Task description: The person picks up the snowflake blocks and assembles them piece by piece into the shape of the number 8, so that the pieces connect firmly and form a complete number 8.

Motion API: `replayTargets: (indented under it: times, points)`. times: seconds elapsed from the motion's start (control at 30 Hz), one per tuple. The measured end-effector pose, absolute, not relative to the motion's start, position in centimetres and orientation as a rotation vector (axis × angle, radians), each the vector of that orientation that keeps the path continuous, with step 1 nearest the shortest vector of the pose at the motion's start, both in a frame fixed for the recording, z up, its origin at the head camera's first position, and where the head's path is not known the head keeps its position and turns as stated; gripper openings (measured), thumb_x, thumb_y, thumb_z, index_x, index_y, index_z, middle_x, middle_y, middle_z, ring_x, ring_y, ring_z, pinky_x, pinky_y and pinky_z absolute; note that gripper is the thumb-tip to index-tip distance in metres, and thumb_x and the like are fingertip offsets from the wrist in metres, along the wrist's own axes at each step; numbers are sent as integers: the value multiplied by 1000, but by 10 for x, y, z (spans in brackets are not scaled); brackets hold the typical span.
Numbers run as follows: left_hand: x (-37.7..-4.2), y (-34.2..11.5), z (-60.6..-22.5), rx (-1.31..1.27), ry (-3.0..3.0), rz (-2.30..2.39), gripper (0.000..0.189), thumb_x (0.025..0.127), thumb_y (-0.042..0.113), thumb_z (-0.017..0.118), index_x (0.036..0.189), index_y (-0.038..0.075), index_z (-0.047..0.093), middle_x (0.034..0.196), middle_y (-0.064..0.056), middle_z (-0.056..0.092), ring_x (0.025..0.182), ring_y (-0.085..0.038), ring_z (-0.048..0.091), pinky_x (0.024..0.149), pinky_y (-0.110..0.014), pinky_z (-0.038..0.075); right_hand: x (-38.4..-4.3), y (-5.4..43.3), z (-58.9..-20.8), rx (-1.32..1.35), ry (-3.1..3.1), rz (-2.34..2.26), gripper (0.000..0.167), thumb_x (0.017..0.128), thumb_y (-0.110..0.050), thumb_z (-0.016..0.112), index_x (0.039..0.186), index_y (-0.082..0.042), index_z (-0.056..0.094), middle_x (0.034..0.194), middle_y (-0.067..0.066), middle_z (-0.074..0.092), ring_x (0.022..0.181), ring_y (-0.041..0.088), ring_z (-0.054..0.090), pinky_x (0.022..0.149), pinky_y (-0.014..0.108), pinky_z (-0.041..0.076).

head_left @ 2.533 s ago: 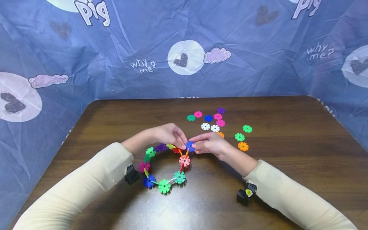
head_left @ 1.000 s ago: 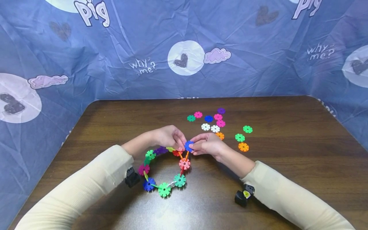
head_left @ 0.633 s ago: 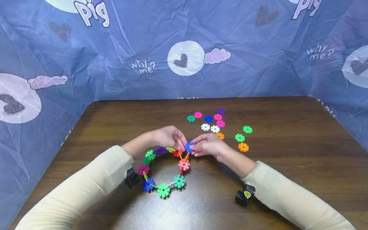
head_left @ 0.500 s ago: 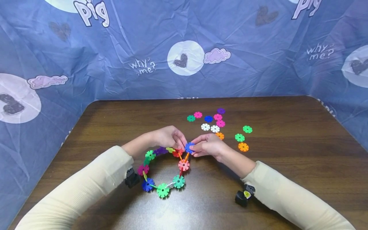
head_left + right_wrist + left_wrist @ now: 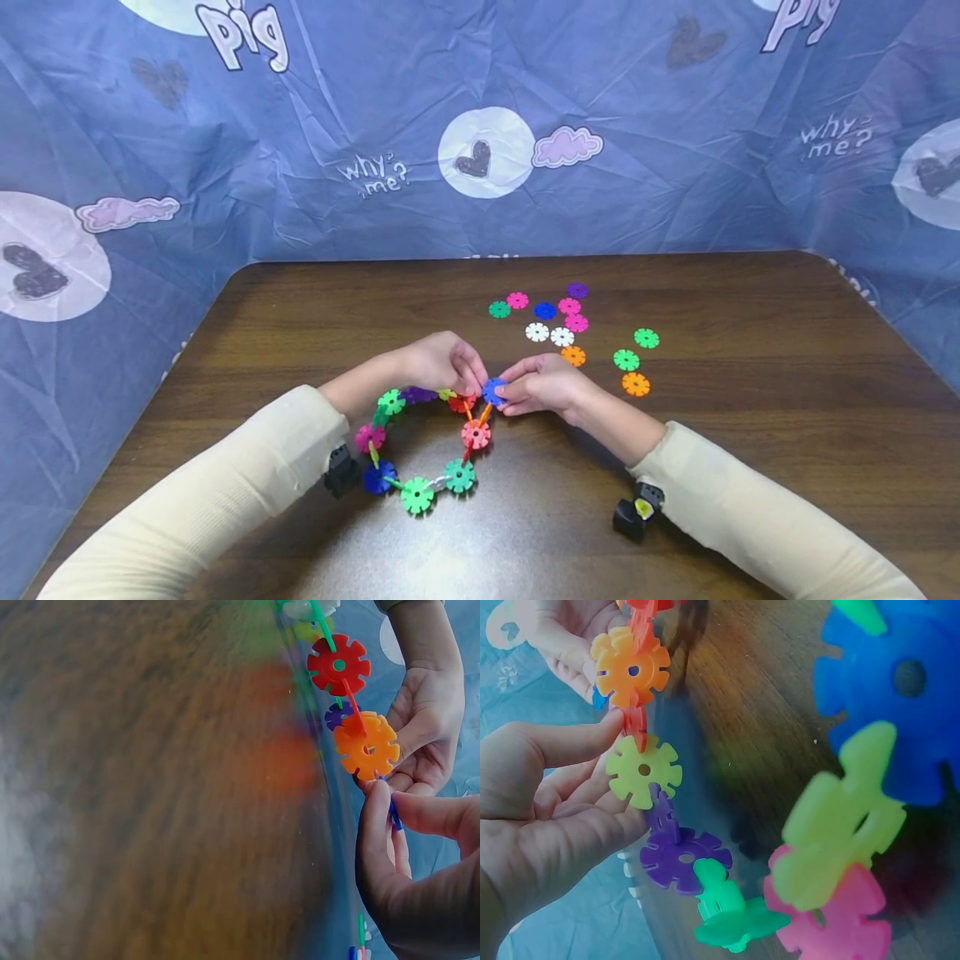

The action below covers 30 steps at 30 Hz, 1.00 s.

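Observation:
A closed loop of notched plastic discs, many colours slotted edge to edge, hangs tilted from the hands, its light green disc (image 5: 417,495) lowest in the head view. At the loop's upper right my left hand (image 5: 442,362) pinches the red disc (image 5: 635,724), beside a yellow disc (image 5: 643,771). My right hand (image 5: 551,387) pinches a blue disc (image 5: 492,392) between thumb and fingers. The blue disc meets the orange disc (image 5: 367,746) at its edge; fingers partly hide how deep it sits. Both hands' fingertips are close together.
Loose discs lie flat on the brown wooden table (image 5: 720,467) beyond the right hand: two white ones (image 5: 537,332), several pink, a blue, a purple and a teal. Further right are two green discs (image 5: 647,337) and an orange one (image 5: 636,383). A blue printed cloth (image 5: 360,108) hangs behind.
Both hands have come slightly down toward the person, keeping their pinches. The lower part of the disc loop has swung a little left. The loose discs lie as before.

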<state>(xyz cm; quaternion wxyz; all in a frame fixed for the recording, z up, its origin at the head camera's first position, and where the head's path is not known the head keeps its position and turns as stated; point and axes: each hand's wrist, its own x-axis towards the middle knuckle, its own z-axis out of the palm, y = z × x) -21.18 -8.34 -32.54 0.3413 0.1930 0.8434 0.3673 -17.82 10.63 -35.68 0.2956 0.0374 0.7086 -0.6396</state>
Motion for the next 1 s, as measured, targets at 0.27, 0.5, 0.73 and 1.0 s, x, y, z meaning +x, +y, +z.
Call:
replayTargets:
  times: [0.27, 0.5, 0.73, 1.0]
  points:
    - [-214, -84, -324, 483, 2221, 958, 18, 83, -7, 66, 101, -4, 68, 94, -15, 74, 77, -7, 66, 71, -16, 51, -177, 106, -357, 125, 1869, -1730, 29, 89, 2, 62, 116, 13, 56, 76, 5, 70, 67, 11, 68, 73, 28, 59]
    - [-212, -83, -326, 517, 2238, 1000, 19, 81, -10, 66, 99, -6, 68, 93, -17, 74, 74, -7, 66, 66, -16, 50, -177, 106, -355, 109, 1881, -1709, 28, 88, 3, 63, 114, 12, 58, 78, 6, 70, 68, 13, 69, 73, 28, 59]
    - [-210, -83, -326, 439, 2253, 1089, 19, 80, -13, 65, 98, -6, 69, 92, -17, 74, 72, -7, 66, 64, -15, 50, -176, 107, -353, 79, 1874, -1710, 24, 87, 4, 64, 110, 10, 58, 77, 6, 70, 70, 13, 69, 75, 30, 59]
    - [-208, -83, -330, 360, 2235, 1198, 21, 78, -16, 66, 98, -9, 70, 87, -16, 75, 68, -5, 65, 62, -14, 51, -177, 107, -354, 78, 1862, -1702, 17, 87, 3, 64, 103, 7, 59, 77, 5, 70, 70, 12, 69, 74, 28, 59]
